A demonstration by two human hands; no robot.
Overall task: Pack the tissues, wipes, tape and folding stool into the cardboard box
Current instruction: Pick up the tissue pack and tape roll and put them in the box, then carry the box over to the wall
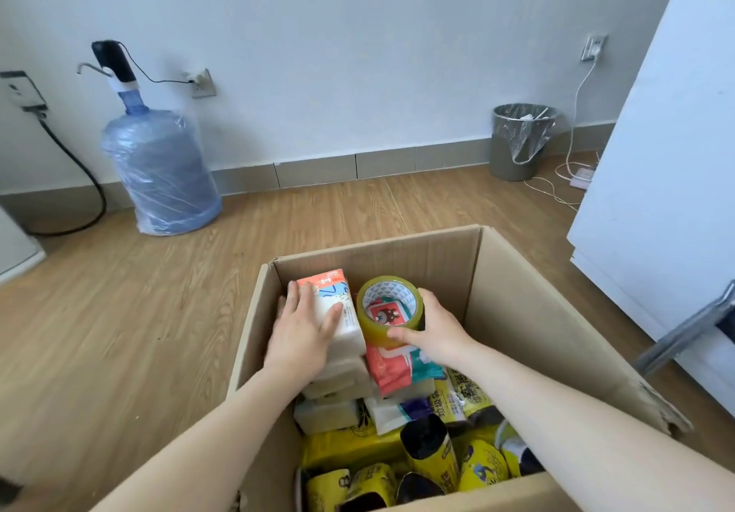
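Observation:
An open cardboard box (517, 297) stands on the wooden floor in front of me. Inside, my left hand (302, 332) grips a white tissue pack with an orange top (342, 305), which rests on a stack of similar packs by the box's left wall. My right hand (433, 328) holds a roll of clear yellowish tape (387, 310) over a red and teal wipes pack (393, 368). Several yellow and black tissue packs (469, 460) fill the near part of the box. The metal legs of what may be the folding stool (692, 328) show at the right edge.
A blue water jug with a pump (159, 165) stands by the far wall on the left. A grey bin with a plastic liner (519, 141) sits at the back right, with white cables on the floor beside it. A white cabinet (668, 153) rises on the right.

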